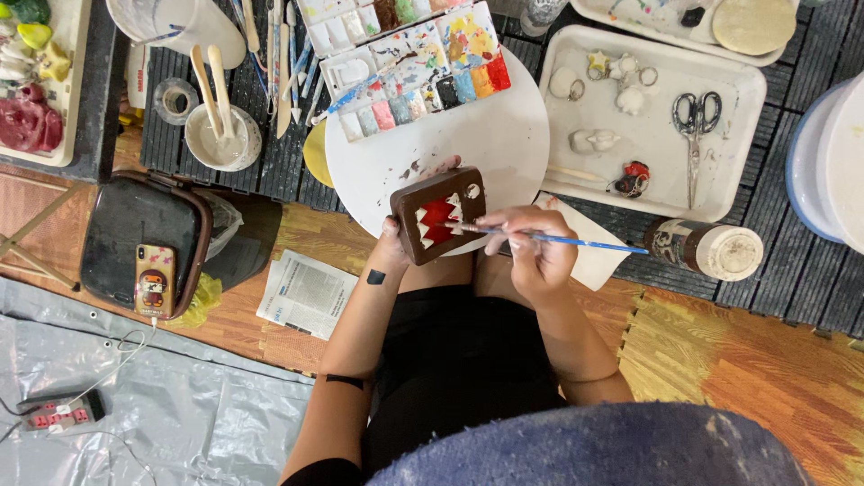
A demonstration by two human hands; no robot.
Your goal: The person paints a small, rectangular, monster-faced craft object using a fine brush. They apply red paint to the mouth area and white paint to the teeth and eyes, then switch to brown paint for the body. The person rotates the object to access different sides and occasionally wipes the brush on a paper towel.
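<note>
**Brown block, brush tip on its face: holdings, left to right**

Landmark: the round white board (504, 135).

- Far left of the board: a phone (154, 279) lying on a black bag (135, 229); a folded newspaper (306, 292) on the floor; a small cup of white liquid (222, 137) with two sticks standing in it.
- At the board's lower edge: the left hand (393, 243), fingers clamped round the left end of a brown block (438, 214). The block bears a red mouth with white teeth, and its long axis tilts up toward the right.
- Just right of the block: the right hand (535, 247), fingers pinched together on a thin blue brush (558, 238). The handle runs out to the right; the tip touches the block's face, so the block lies left of these fingers.
- On the board's top: a paint palette (423, 67).
- Right of the board: a white tray (648, 117) with scissors (695, 121) and small figures; below it a lidded jar (706, 247) on its side.
- Surface: dark slatted mat above, wooden floor below.
</note>
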